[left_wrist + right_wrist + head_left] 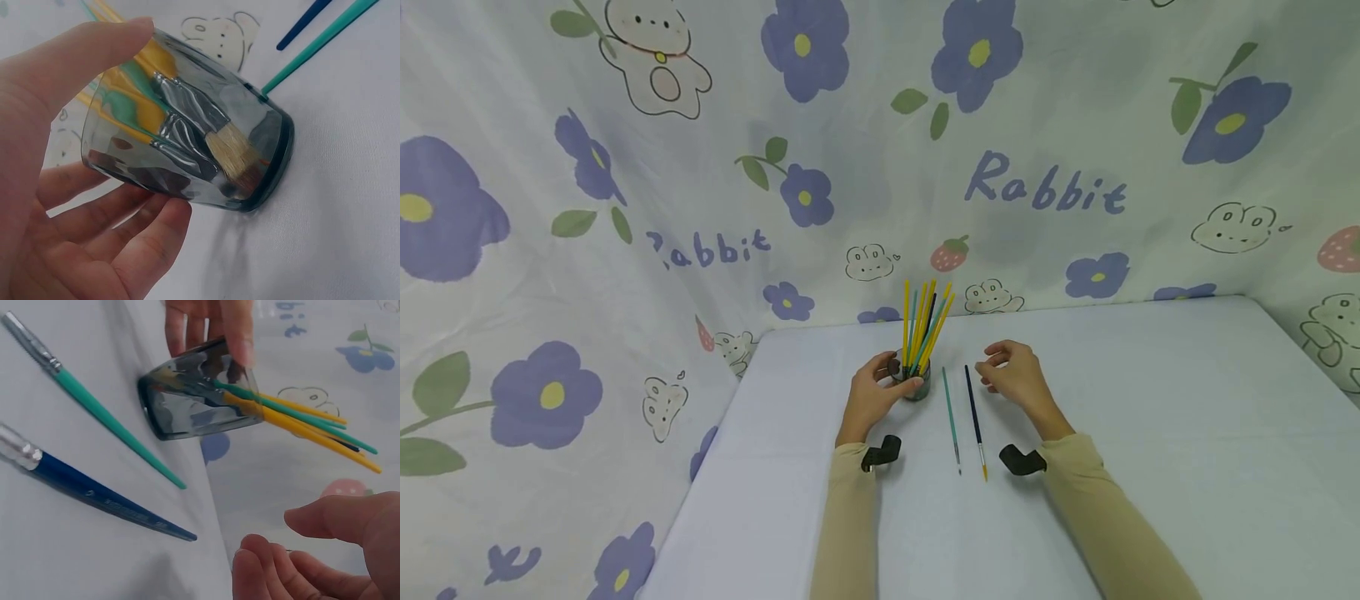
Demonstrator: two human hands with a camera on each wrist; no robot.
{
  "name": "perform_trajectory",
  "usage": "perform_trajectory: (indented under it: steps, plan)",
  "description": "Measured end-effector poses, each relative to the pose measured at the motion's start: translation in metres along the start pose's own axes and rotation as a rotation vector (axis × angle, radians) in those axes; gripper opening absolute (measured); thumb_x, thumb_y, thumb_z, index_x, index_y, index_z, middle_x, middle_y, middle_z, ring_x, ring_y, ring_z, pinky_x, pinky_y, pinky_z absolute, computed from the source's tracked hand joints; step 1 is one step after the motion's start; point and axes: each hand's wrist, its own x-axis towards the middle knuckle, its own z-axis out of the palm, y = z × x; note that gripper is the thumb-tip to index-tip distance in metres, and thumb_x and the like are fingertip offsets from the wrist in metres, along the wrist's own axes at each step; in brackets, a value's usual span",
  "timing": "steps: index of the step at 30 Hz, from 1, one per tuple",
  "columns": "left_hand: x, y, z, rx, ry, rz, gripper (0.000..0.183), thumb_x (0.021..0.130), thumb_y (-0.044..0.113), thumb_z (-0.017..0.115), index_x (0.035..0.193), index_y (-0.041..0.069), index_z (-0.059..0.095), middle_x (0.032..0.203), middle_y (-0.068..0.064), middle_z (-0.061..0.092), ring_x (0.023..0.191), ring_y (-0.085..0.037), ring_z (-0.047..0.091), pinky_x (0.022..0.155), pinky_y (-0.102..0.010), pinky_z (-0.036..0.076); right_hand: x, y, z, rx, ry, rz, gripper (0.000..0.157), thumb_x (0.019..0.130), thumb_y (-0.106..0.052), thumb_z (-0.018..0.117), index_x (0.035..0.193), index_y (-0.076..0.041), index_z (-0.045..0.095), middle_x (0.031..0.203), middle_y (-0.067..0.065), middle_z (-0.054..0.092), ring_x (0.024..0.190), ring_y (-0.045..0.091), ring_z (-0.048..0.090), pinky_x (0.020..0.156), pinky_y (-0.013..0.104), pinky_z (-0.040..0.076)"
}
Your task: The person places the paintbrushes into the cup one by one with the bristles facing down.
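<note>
My left hand (pixel 871 398) grips a tinted clear glass cup (pixel 919 390), thumb on one side and fingers round the other. Several paintbrushes (pixel 921 321) stand in it, bristles down, with yellow, green and dark handles fanning out of the top. In the left wrist view, pale bristles (pixel 231 153) and metal ferrules show through the glass. To the right of the cup, a thin green paintbrush (pixel 951 417) and a dark blue paintbrush (pixel 974 408) lie side by side, bristles toward me. My right hand (pixel 1017 372) hovers beside the blue handle's tip, fingers loosely bent, holding nothing.
A white cloth (pixel 1180 417) covers the table. Behind it and to the left hangs a curtain (pixel 880 100) printed with purple flowers, rabbits and strawberries. Black camera mounts (pixel 1022 461) sit at both wrists, over beige sleeves.
</note>
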Motion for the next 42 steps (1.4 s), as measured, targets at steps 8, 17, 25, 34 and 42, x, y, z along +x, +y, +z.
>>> perform_trajectory:
  steps: [8,17,25,34,42]
  plan:
    - [0.001,-0.001,0.001,0.006,0.0,-0.005,0.083,0.08,0.04,0.09,0.15,0.011,0.054,0.144,-0.014,0.06,0.136,-0.035,0.06,0.109,-0.044,0.057,-0.001,0.012,0.007,-0.052,-0.06,0.005,0.04,0.09,-0.01,0.072,0.124,0.009,0.061,0.099,0.02,0.07,0.063,0.016,0.069,0.058,0.026,0.062]
    - [0.002,-0.001,0.001,0.01,0.004,0.005,0.082,0.081,0.039,0.089,0.149,0.01,0.055,0.143,-0.017,0.061,0.134,-0.035,0.061,0.108,-0.044,0.058,-0.004,0.015,0.016,-0.13,-0.1,0.007,0.04,0.088,-0.01,0.075,0.121,0.009,0.062,0.099,0.02,0.072,0.064,0.015,0.068,0.057,0.026,0.06]
    - [0.002,-0.002,0.001,0.004,-0.001,0.001,0.081,0.08,0.04,0.089,0.149,0.012,0.055,0.143,-0.016,0.061,0.135,-0.034,0.06,0.108,-0.043,0.058,-0.006,0.017,0.022,-0.224,-0.123,0.015,0.043,0.086,-0.012,0.078,0.122,0.005,0.062,0.094,0.014,0.072,0.068,0.016,0.065,0.058,0.025,0.055]
    - [0.002,-0.001,0.002,0.01,0.001,0.005,0.079,0.081,0.038,0.089,0.148,0.013,0.056,0.144,-0.014,0.061,0.135,-0.033,0.061,0.108,-0.043,0.058,-0.011,0.01,0.026,-0.421,-0.14,0.048,0.049,0.082,-0.013,0.081,0.124,0.004,0.062,0.09,0.011,0.072,0.075,0.022,0.064,0.063,0.031,0.053]
    - [0.002,-0.001,0.001,0.007,-0.003,0.002,0.081,0.081,0.039,0.089,0.149,0.013,0.055,0.144,-0.014,0.061,0.135,-0.033,0.061,0.108,-0.042,0.058,-0.016,0.006,0.028,-0.604,-0.168,0.051,0.039,0.08,-0.019,0.083,0.109,0.0,0.065,0.091,0.011,0.069,0.074,0.025,0.061,0.06,0.036,0.05]
